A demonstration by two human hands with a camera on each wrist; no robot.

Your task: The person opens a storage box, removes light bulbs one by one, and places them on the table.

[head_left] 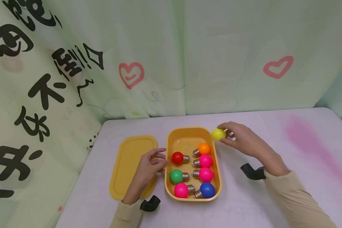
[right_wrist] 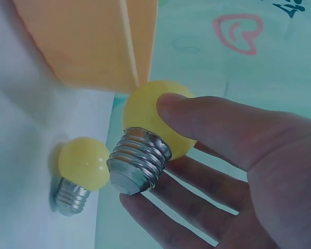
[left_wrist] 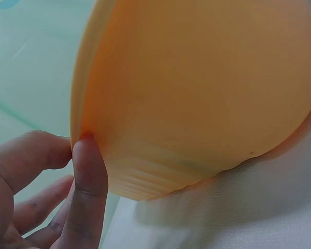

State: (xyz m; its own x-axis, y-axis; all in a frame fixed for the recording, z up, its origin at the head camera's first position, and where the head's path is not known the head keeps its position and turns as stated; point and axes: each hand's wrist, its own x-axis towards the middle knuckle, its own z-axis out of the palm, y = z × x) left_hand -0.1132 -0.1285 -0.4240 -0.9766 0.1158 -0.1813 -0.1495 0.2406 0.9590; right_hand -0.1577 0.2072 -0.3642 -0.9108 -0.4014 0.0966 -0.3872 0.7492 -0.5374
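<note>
My right hand (head_left: 242,139) pinches a yellow light bulb (head_left: 218,134) by its globe, just beside the upper right rim of a yellow-orange plastic box (head_left: 193,129). The bulb's silver screw base (right_wrist: 137,161) faces the right wrist camera. My left hand (head_left: 149,167) grips the box's left rim between thumb and index finger. Inside the box lie several bulbs: a red bulb (head_left: 177,158), a green bulb (head_left: 176,176) and a pink bulb (head_left: 181,190) on the left; an orange bulb (head_left: 204,148), two more pink ones and a blue bulb (head_left: 207,190) on the right.
Another yellow bulb (right_wrist: 84,163) is on the table outside the box, hidden in the head view. A yellow lid (head_left: 128,158) lies left of the box, partly under my left arm. Printed cloth (head_left: 216,63) hangs behind the table (head_left: 273,133).
</note>
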